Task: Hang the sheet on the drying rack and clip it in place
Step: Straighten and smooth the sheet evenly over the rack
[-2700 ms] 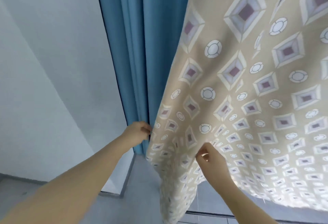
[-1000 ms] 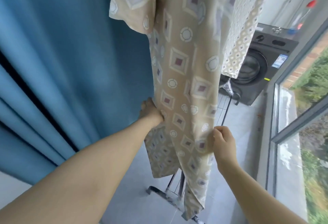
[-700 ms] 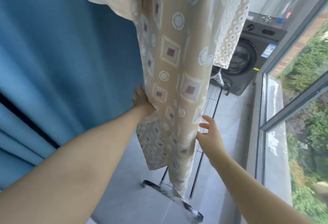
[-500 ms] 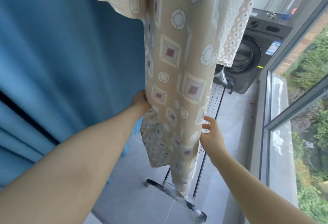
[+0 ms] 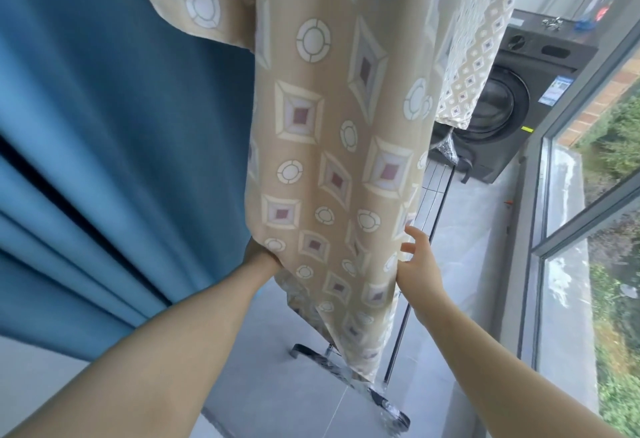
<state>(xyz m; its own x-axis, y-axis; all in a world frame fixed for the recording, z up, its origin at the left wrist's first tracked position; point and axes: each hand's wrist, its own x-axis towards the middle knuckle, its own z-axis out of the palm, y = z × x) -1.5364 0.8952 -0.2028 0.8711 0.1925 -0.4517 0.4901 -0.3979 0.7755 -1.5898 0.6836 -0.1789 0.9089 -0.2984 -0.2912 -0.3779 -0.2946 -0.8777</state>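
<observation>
A beige sheet (image 5: 332, 146) with a square and circle pattern hangs down from above over the drying rack (image 5: 349, 373), whose chrome foot and thin black rails show below and to the right of it. My left hand (image 5: 259, 257) is at the sheet's left edge, its fingers tucked behind the cloth and hidden. My right hand (image 5: 417, 264) has its fingers spread and straight and touches the sheet's right edge. No clips are in view.
A blue curtain (image 5: 114, 146) hangs close on the left. A dark washing machine (image 5: 512, 105) stands behind the rack. A glass window with a grey frame (image 5: 568, 222) runs along the right. The floor (image 5: 277, 392) is grey tile.
My right hand let go of the sheet's right edge and now lies open against it. The view swung from the sheet's broad face to its end. My left hand stayed on the left edge.
</observation>
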